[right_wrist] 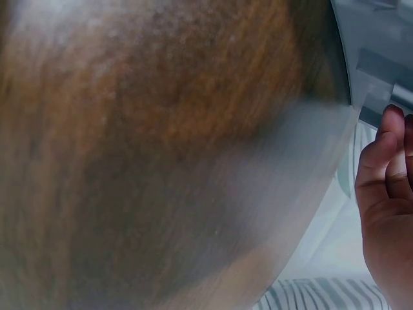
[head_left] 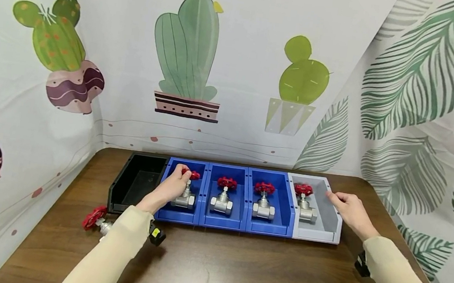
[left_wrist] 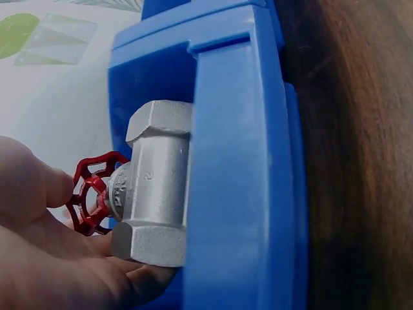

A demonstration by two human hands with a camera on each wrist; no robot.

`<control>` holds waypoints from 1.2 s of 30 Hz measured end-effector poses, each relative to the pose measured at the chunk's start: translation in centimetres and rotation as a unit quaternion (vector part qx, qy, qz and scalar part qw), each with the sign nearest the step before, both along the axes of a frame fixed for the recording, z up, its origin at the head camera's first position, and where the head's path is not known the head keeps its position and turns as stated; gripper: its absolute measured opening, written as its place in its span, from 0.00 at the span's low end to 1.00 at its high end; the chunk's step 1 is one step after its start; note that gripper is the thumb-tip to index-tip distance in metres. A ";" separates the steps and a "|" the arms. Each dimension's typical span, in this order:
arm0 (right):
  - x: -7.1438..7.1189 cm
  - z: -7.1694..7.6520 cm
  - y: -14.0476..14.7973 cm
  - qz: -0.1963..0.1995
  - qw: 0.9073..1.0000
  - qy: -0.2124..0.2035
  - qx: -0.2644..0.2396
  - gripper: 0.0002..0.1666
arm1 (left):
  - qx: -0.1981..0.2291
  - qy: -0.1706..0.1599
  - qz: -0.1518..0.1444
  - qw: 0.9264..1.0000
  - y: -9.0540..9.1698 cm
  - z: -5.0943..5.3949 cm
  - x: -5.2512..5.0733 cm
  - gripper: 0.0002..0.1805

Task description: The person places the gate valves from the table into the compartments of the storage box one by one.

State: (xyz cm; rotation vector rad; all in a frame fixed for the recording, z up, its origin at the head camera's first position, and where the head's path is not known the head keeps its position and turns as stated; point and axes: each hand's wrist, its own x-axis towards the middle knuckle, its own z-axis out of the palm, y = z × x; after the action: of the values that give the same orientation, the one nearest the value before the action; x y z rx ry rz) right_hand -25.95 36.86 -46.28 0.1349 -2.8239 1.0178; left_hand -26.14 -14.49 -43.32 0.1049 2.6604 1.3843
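Note:
My left hand (head_left: 173, 184) reaches into the leftmost blue bin (head_left: 177, 217) and grips the red handwheel of a silver gate valve (head_left: 187, 199). The left wrist view shows the thumb against the red handwheel (left_wrist: 90, 194), fingers behind it, and the silver valve body (left_wrist: 158, 181) at the bin's front wall. At the right end of the row, my right hand (head_left: 352, 211) pinches the right rim of the grey bin (head_left: 327, 236). Its curled fingers (right_wrist: 381, 152) are by the bin's edge in the right wrist view. Another gate valve (head_left: 306, 211) stands inside the grey bin.
Similar valves stand in the middle blue bin (head_left: 221, 223) and the right blue bin (head_left: 269, 228). A black bin (head_left: 141, 180) joins the row at the left. Before it on the wooden table (head_left: 236, 270) lies another red-wheeled valve (head_left: 95, 219), partly behind my left sleeve.

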 end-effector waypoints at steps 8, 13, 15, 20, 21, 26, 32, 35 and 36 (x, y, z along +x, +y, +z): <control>0.0 -0.1 0.0 -0.002 1.000 -0.004 -0.003 0.29 | -0.003 -0.018 0.015 1.000 0.5 -1.3 -0.7 0.18; -0.2 -0.2 0.0 0.000 1.000 0.000 -0.002 0.29 | 0.003 -0.026 0.017 0.999 0.5 -1.6 -0.8 0.20; -0.3 -0.2 -0.1 0.003 1.000 0.001 -0.003 0.29 | 0.005 -0.031 0.018 0.999 0.5 -1.7 -0.8 0.20; -0.2 0.0 0.0 0.005 1.000 0.005 0.001 0.29 | 0.024 -0.039 0.010 0.999 0.7 -1.8 -0.8 0.23; -0.2 0.0 0.0 0.004 1.000 0.009 0.003 0.29 | 0.028 -0.037 0.008 0.999 0.7 -1.8 -0.8 0.24; -0.4 0.2 -0.1 0.016 0.999 0.022 0.018 0.27 | 0.036 -0.049 0.008 0.998 0.6 -2.3 -0.8 0.27; -0.5 0.2 -0.3 0.022 0.999 0.020 0.017 0.27 | 0.033 -0.055 0.016 0.998 0.6 -2.5 -0.8 0.29; -0.5 0.2 -0.2 0.015 0.999 0.023 0.019 0.27 | 0.027 -0.060 0.013 0.998 0.7 -2.5 -0.8 0.32; -0.5 0.2 -0.2 0.014 0.999 0.025 0.019 0.27 | 0.025 -0.060 0.013 0.998 0.7 -2.5 -0.7 0.32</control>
State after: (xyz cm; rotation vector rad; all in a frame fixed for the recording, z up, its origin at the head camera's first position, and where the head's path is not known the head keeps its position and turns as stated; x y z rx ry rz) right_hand -26.49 36.69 -46.05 0.2005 -2.8056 0.9528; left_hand -26.87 -13.78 -45.78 -0.0086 2.5384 1.4181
